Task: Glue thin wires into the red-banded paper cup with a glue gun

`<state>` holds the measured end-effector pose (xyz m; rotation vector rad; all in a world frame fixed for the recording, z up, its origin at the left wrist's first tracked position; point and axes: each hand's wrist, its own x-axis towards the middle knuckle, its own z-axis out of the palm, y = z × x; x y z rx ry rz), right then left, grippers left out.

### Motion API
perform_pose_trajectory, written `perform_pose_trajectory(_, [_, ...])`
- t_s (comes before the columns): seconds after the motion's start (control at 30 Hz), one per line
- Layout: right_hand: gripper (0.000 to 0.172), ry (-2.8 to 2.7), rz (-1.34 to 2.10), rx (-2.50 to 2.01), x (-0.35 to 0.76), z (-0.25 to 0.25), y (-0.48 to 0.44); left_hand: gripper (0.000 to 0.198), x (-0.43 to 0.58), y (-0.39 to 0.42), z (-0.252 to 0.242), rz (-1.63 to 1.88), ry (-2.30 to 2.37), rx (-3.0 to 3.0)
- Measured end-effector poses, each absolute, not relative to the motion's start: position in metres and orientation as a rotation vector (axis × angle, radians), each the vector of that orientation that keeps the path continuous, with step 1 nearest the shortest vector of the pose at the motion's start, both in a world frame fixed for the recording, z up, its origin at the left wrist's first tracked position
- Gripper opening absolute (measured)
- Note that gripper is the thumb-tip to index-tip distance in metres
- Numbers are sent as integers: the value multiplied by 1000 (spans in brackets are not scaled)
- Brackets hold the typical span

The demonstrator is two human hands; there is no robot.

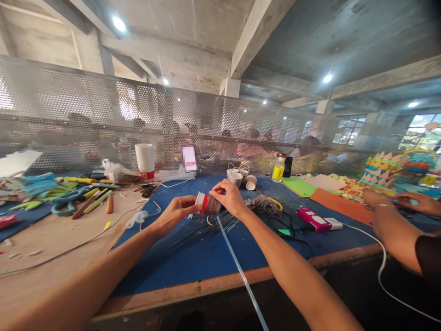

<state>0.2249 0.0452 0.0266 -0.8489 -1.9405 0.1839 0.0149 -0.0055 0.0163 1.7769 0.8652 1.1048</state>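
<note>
A paper cup [206,202] lies on its side in the air over the blue mat, with a white and red part and a brown-grey cord-like wrapping round the other part. My left hand [181,209] grips the white end between thumb and fingers. At the wrapped part, my right hand [225,195] is closed with its fingertips against the wrapping; whether it pinches the cord's end is hidden. A long pale strip [237,264] runs from below the cup past the table's front edge. Thin dark wires [193,236] lie under my hands.
A stack of paper cups [144,158], scissors [67,202] and tools lie left. Behind my hands stand several wrapped cups [235,177]; grey cord [265,205], a yellow bottle [278,169] and a magenta box [313,219] are right. Another person's arms [389,225] work at far right.
</note>
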Motion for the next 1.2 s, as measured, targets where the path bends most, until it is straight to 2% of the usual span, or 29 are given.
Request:
perform_pose_trajectory(0.47, [12,-1961,234,-870,226,25,49,35,15,-5,16,1065,863,1787])
perform_pose_trajectory(1.2, [11,-1993,289,-911,227,19,54,27,14,-2,12,1058,819,1723])
